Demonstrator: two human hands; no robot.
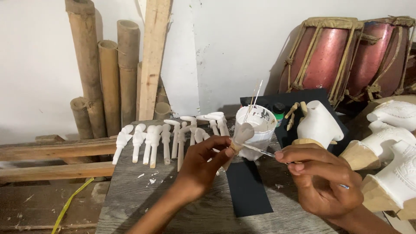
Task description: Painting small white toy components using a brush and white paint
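Left hand clamps small wooden piece, half whitened; right hand pinches brush on it. Painted row dries on counter.

— What do we have in our left hand?

— A small carved wooden piece, its rounded top coated white, pinched between thumb and fingertips. Our right hand holds a thin brush whose tip touches that piece.

— And just behind?

— A white paint cup with sticks standing in it, next to a black sheet on the grey wooden table. A row of white-painted carved pieces lies to the left; larger white carved figures sit at right. Bamboo poles and two red drums lean against the wall.
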